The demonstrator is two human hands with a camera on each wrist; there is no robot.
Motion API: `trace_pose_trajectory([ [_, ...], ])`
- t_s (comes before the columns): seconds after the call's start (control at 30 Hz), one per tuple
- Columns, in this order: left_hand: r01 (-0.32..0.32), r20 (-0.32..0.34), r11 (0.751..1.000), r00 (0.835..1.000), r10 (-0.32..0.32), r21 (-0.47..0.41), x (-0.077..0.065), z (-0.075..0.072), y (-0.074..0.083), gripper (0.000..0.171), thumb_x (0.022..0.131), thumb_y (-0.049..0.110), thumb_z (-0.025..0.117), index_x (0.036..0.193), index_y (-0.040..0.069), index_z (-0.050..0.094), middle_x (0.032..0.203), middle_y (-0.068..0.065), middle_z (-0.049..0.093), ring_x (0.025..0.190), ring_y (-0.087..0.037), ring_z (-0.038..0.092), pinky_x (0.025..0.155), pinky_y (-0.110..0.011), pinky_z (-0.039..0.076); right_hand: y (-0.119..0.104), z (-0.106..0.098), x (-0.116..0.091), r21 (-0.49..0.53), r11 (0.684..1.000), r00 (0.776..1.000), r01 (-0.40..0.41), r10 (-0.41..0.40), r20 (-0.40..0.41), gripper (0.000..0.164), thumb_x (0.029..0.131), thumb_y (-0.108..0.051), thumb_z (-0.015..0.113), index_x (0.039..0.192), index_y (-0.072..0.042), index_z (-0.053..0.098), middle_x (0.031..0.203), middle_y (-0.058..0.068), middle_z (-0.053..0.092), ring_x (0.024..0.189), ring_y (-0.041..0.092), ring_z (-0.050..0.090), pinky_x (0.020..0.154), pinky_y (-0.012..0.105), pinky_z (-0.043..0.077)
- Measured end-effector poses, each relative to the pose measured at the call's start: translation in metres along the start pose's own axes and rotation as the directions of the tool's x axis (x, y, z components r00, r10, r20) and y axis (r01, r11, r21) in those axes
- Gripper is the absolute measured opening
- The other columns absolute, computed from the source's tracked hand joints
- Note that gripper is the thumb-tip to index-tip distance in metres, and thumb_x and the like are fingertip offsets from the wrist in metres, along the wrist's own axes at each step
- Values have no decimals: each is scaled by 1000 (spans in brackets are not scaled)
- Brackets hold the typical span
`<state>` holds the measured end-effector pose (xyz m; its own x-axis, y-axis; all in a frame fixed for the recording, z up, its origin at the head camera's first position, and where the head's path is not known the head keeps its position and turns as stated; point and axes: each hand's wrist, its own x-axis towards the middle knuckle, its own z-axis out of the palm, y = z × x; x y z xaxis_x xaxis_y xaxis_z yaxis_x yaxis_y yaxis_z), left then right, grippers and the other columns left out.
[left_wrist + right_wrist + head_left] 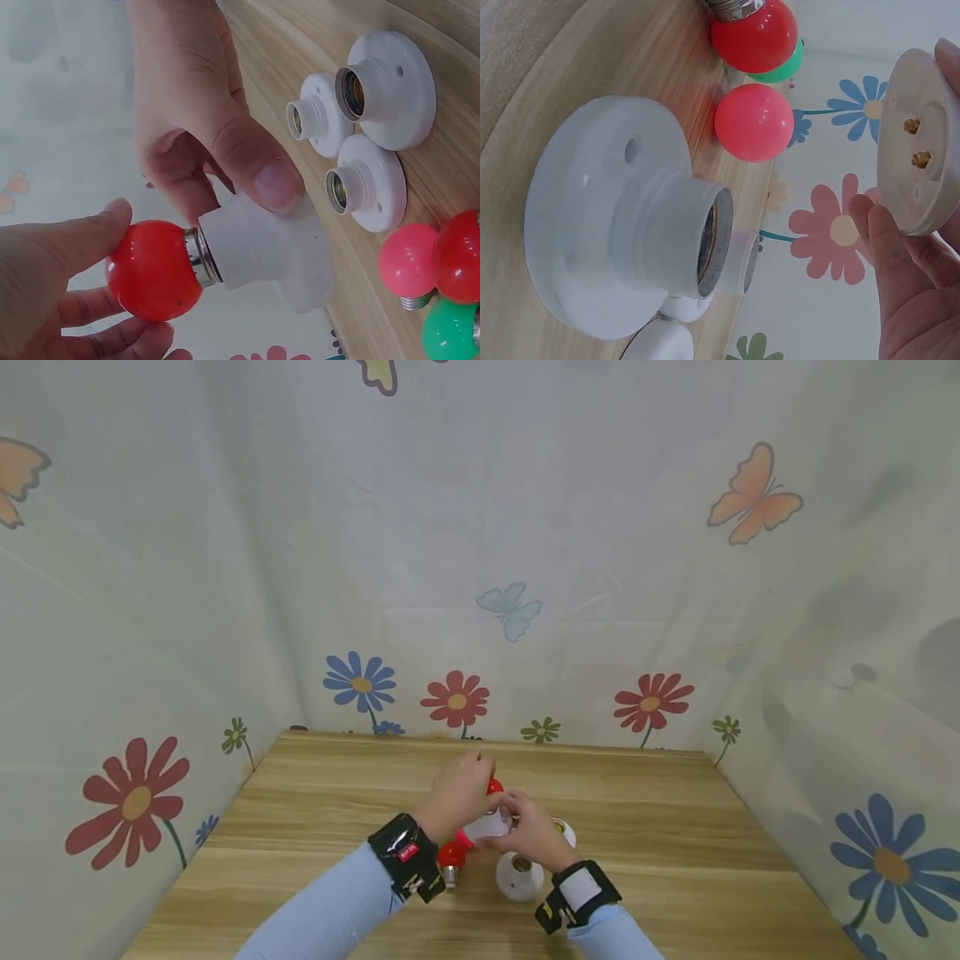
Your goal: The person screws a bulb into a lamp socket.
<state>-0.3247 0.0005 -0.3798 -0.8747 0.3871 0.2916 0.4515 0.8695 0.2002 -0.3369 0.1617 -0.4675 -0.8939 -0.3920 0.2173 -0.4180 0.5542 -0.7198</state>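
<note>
Above the table, my left hand holds a round red light bulb by its glass, thumb on one side and fingers on the other. My right hand grips a white lamp socket by its round base, thumb pressed on the flange. The bulb's metal screw base is at the socket's mouth, partly inside it, with some of the metal showing. In the right wrist view the underside of the held socket shows two brass screws.
Three more white lamp sockets stand on the wooden table, one of them nearest the front. Beside them lie a pink bulb, another red bulb and a green bulb. A flower-print curtain surrounds the table.
</note>
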Motion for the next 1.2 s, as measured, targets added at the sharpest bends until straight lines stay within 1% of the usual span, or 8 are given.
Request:
trace_pose_trajectory([
  [0.17, -10, 35, 998, 999, 13, -60, 1, -2, 0, 34, 81, 28, 79, 102, 7, 62, 92, -4, 57, 80, -15, 54, 69, -23, 53, 3, 1, 1, 0, 1000, 1000, 28, -28, -4, 54, 71, -45, 83, 115, -18, 67, 105, -5, 61, 91, 12, 57, 80, 25, 52],
  [0.5, -52, 138, 979, 987, 80, -198, 2, -5, -2, 29, 80, 2, 76, 107, 10, 67, 102, -2, 63, 89, -15, 57, 79, -23, 54, 6, 3, 0, 18, 998, 999, 54, -54, -6, 50, 73, -41, 83, 112, -14, 67, 104, -3, 63, 92, 13, 59, 81, 26, 54],
  [0.6, -42, 151, 972, 985, 79, -233, 2, -6, -2, 35, 77, 1, 79, 109, 10, 67, 104, -3, 63, 91, -17, 57, 79, -24, 55, 7, 3, 0, 8, 999, 999, 48, -48, -4, 50, 73, -42, 83, 112, -15, 67, 103, -5, 63, 91, 12, 58, 79, 25, 53],
  [0.7, -10, 159, 965, 986, 53, -260, 1, -6, -2, 45, 74, 10, 84, 115, 10, 64, 110, -7, 60, 93, -19, 57, 78, -26, 55, 8, 3, 0, -3, 999, 999, 41, -41, -9, 49, 73, -44, 82, 111, -17, 67, 103, -6, 62, 89, 12, 58, 76, 23, 52],
  [0.8, 27, 143, 973, 990, 6, -228, 0, -7, 1, 52, 76, 25, 84, 118, 8, 60, 112, -10, 55, 89, -19, 57, 76, -26, 56, 8, 3, -1, 5, 999, 999, 38, -38, -15, 51, 72, -44, 83, 111, -16, 66, 102, -5, 63, 88, 12, 58, 74, 23, 52],
  [0.9, 52, 98, 991, 994, -40, -122, -3, -7, 5, 55, 78, 37, 80, 116, 4, 57, 108, -11, 54, 80, -17, 57, 71, -26, 57, 6, 3, -2, 18, 999, 999, 38, -38, -20, 53, 72, -42, 84, 113, -16, 65, 103, -3, 63, 90, 12, 60, 77, 24, 53],
  [1.03, 53, 56, 998, 997, -52, -15, -6, -3, 5, 58, 77, 44, 78, 112, 3, 57, 100, -10, 55, 71, -16, 55, 64, -27, 57, 4, 3, -2, 9, 1000, 999, 29, -29, -27, 50, 71, -42, 84, 110, -17, 66, 99, -3, 62, 86, 13, 57, 72, 24, 51],
  [1.2, 38, 50, 999, 998, -38, -9, -5, 3, 2, 58, 76, 45, 78, 111, 3, 57, 96, -9, 56, 70, -15, 55, 65, -26, 57, 2, 2, -3, -11, 1000, 999, 24, -25, -23, 47, 70, -45, 84, 107, -21, 69, 98, -4, 61, 85, 14, 53, 69, 24, 47],
])
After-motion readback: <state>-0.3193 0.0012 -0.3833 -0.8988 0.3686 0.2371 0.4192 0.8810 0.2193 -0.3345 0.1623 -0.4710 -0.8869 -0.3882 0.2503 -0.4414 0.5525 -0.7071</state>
